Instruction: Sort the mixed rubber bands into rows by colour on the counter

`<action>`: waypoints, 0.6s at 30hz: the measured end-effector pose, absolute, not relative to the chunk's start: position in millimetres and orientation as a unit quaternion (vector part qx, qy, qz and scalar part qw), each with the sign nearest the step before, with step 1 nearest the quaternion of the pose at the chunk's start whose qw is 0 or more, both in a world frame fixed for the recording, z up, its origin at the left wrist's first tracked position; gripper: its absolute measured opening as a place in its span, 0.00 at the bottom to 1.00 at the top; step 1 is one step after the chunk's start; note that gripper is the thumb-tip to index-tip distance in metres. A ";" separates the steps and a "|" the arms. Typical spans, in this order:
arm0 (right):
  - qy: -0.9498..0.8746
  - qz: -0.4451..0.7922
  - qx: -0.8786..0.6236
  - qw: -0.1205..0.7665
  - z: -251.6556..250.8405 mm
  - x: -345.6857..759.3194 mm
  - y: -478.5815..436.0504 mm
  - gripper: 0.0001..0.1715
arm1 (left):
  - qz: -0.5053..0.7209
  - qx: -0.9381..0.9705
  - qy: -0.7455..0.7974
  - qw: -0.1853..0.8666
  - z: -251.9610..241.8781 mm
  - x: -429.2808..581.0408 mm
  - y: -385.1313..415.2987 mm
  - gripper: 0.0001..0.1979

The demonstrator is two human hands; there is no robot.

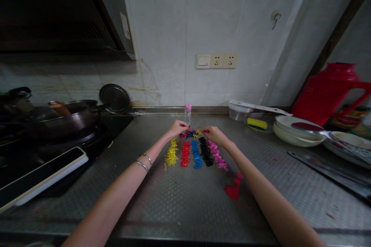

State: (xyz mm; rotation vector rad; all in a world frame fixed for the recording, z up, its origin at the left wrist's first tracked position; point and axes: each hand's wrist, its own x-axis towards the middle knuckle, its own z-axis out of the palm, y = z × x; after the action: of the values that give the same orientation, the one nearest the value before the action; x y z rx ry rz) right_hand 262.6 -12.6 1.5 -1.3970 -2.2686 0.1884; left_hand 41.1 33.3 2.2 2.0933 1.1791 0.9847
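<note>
Small coloured plastic pieces lie in sorted rows on the metal counter (179, 200): yellow (172, 153), red (185, 154), blue (196, 154), black (205, 151) and pink (217, 155). Behind the rows sits a mixed pile (190, 134) of the same pieces. My left hand (177, 127) reaches into the pile's left side with fingers pinched. My right hand (213, 135) pinches at the pile's right side. What each pinch holds is too small to make out. A small clear bottle with a pink cap (188, 113) stands just behind the pile.
A dark wok (66, 117) sits on a stove at left, with a white-edged board (43, 175) in front. At right are stacked plates (295, 127), a plastic container (243, 111), a yellow sponge (256, 123) and a red thermos jug (330, 92). A red scrap (233, 190) lies near my right forearm.
</note>
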 end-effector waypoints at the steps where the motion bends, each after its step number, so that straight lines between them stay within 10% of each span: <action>1: -0.823 0.068 -0.508 0.246 2.9 257.6 -15.4 0.16 | 0.374 0.768 0.439 0.280 0.2 40.7 34.1 0.11; 18: -0.793 0.001 -0.549 0.266 8.9 203.3 -41.5 0.15 | 0.399 0.713 0.428 0.386 9.2 46.3 2.6 0.14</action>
State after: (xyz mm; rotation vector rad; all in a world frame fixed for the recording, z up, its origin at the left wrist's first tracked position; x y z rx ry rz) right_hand 203.3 -41.5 8.9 -1.4811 -2.1399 0.0021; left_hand 46.3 2.6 9.2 1.8154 1.0884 1.0163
